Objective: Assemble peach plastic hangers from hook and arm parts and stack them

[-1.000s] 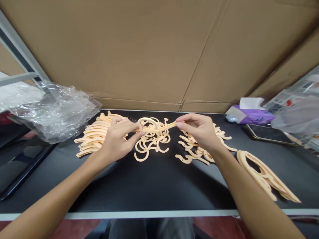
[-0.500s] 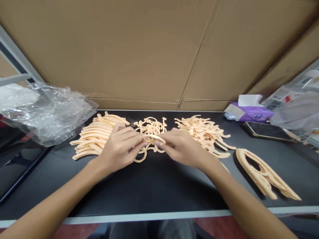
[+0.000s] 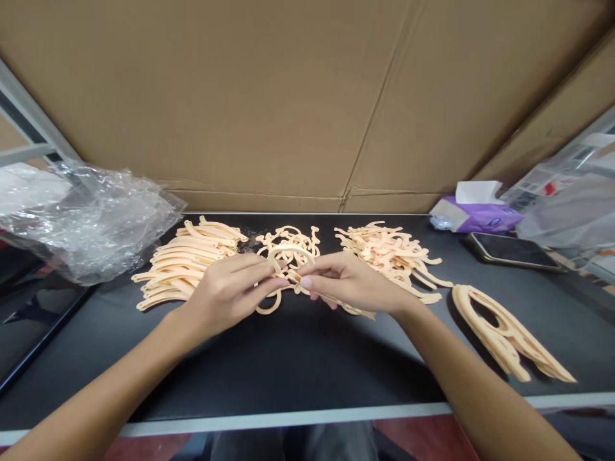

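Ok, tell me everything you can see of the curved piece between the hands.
The curved piece is slim and pale peach, plastic by its look. Its arch bows upward, held above the black table. The left hand grips its left side; the right hand is close at the other, contact unclear. Fingers hide its lower parts, so I can't tell whether it closes.

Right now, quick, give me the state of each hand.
Left hand: closed, pinching a curved beige piece.
Right hand: closed, holding a beige part whose full shape the fingers hide.
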The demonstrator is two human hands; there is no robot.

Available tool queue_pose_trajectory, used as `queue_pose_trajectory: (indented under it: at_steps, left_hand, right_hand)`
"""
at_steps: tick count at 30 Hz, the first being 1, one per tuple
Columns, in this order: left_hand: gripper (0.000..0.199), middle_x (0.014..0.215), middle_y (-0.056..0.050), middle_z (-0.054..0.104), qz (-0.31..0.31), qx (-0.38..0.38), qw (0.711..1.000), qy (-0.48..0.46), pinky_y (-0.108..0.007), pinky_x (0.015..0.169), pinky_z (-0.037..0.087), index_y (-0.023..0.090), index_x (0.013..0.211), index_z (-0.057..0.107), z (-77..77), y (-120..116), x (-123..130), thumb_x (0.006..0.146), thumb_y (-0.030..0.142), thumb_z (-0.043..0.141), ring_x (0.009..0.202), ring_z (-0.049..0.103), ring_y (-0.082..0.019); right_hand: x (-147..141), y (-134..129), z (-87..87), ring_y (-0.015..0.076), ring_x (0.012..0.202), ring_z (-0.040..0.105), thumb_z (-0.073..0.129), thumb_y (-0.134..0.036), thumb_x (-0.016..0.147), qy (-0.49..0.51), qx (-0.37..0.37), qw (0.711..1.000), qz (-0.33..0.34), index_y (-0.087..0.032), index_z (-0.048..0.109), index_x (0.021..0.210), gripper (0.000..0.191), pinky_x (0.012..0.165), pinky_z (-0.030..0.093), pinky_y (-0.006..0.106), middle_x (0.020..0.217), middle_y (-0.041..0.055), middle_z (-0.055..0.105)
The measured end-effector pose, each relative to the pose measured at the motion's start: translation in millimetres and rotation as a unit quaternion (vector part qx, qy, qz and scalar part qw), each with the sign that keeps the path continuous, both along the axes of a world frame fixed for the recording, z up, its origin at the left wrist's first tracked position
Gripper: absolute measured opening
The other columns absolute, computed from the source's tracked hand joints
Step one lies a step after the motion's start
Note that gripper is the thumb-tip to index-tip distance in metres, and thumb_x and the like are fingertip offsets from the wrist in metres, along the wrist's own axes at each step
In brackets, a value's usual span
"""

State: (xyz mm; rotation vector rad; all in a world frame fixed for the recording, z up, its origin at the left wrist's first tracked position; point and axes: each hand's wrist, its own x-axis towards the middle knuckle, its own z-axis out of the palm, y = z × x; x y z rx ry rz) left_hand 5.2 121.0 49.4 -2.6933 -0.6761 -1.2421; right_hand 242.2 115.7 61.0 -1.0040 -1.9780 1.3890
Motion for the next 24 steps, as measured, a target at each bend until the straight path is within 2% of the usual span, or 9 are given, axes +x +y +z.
queue_pose_trajectory:
  at_steps: [3, 8, 10, 15, 18, 24]
  left_hand:
    - [0.007, 0.093, -0.007, 0.075, -0.006, -0.014, 1.000, -0.005, -0.026, 0.072, 0.057, 0.018, 0.093, 0.068, 1.3, 0.3, 1.1, 0.095, 0.017, 0.061, 0.082, 0.072, -0.017]
    - [0.020, 0.109, -0.012, 0.072, -0.017, -0.035, 0.999, 0.005, -0.028, 0.085, 0.057, 0.016, 0.111, 0.065, -2.1, 1.8, 1.1, 0.094, 0.008, 0.057, 0.100, 0.070, -0.019]
    - [0.020, 0.106, -0.011, 0.073, -0.013, -0.032, 0.999, 0.000, -0.028, 0.084, 0.057, 0.017, 0.111, 0.065, -3.6, 1.4, 0.9, 0.094, 0.009, 0.058, 0.097, 0.071, -0.019]
    - [0.010, 0.092, -0.006, 0.077, 0.029, -0.026, 0.999, -0.024, -0.025, 0.074, 0.058, 0.018, 0.100, 0.069, -2.9, -1.7, 1.5, 0.093, 0.016, 0.063, 0.080, 0.073, -0.017]
    - [0.007, 0.088, -0.005, 0.077, 0.030, -0.032, 0.999, -0.030, -0.022, 0.069, 0.057, 0.017, 0.096, 0.069, -1.7, -2.6, 2.3, 0.091, 0.017, 0.064, 0.073, 0.072, -0.015]
    - [0.007, 0.089, -0.004, 0.077, 0.004, -0.063, 0.997, -0.041, -0.021, 0.071, 0.055, 0.016, 0.096, 0.069, -2.9, -1.3, 2.3, 0.090, 0.014, 0.066, 0.076, 0.072, -0.013]
  right_hand:
    - [-0.2, 0.4, -0.2, 0.0085, 0.054, 0.052, 0.061, -0.037, 0.090, -0.002, -0.003, 1.000, -0.013, -0.017, 0.072, 0.100, 0.025, 0.045, 0.043, 0.019, 0.072, 0.0001, 0.063]
    - [-0.1, 0.3, 1.4, 0.0073, 0.050, 0.048, 0.055, -0.040, 0.094, -0.013, 0.036, 0.999, -0.003, -0.016, 0.064, 0.074, 0.033, 0.045, 0.038, 0.021, 0.067, -0.0013, 0.059]
    - [-0.2, 0.5, 1.7, 0.0075, 0.050, 0.048, 0.054, -0.042, 0.095, -0.015, 0.042, 0.999, -0.004, -0.017, 0.061, 0.071, 0.036, 0.046, 0.037, 0.021, 0.066, -0.0017, 0.058]
    - [-0.7, -0.3, 1.6, 0.0086, 0.052, 0.050, 0.054, -0.044, 0.094, -0.022, 0.034, 0.999, -0.007, -0.017, 0.066, 0.078, 0.034, 0.045, 0.039, 0.021, 0.068, -0.0009, 0.059]
    - [-1.1, -1.6, 2.7, 0.0087, 0.052, 0.050, 0.054, -0.044, 0.094, -0.028, 0.035, 0.999, -0.009, -0.017, 0.065, 0.078, 0.034, 0.044, 0.039, 0.020, 0.068, -0.0007, 0.059]
    - [-0.2, -1.8, 2.9, 0.0063, 0.050, 0.049, 0.050, -0.041, 0.097, -0.066, 0.068, 0.995, 0.004, -0.017, 0.058, 0.071, 0.036, 0.047, 0.036, 0.019, 0.067, -0.0019, 0.060]
